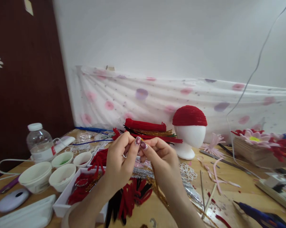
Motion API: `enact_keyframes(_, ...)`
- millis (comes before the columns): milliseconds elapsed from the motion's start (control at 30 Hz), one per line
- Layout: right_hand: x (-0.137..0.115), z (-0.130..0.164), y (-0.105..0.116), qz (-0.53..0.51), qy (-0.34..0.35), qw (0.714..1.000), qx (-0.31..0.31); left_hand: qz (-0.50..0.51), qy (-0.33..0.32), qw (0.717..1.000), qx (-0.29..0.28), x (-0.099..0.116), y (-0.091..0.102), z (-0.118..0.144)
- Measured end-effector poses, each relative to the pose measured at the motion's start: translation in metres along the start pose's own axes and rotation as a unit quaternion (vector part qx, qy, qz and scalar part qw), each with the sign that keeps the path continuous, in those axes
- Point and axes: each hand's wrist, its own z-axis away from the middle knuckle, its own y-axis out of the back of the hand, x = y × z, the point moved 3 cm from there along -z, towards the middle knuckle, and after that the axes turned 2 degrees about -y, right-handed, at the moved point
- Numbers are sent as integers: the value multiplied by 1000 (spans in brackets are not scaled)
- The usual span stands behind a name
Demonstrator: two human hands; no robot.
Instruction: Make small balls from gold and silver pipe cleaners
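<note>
1. Head view: our left hand (119, 161) and right hand (160, 158) meet above the wooden table (230, 177), thumbs and forefingers pinched together at the tips
2. Between those fingertips (138, 141) sits a tiny gold piece (141, 139); it is too small and hidden for us to tell its long axis or which way it points
3. The other fingers curl loosely inward
4. Below the hands lie red and black pipe cleaners (131, 198), running roughly toward us
5. Behind the hands stands a white foam head (189, 136) with a red cap (189, 116), and to the left small white bowls (62, 175)
</note>
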Motion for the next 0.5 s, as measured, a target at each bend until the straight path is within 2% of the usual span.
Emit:
enact_keyframes(100,-8,-4,11,29,-29,998,-49,35,29,992,-114,-3,4,-8)
enact_keyframes(200,-12,-7,20,32,-80,991,-100,116,85,965,-220,-5,7,-13)
enact_keyframes(333,-9,-9,23,38,-153,972,-172,155,134,929,-308,-11,8,-13)
enact_keyframes(500,-5,-7,26,58,-211,946,-238,223,182,860,-421,-20,3,-8)
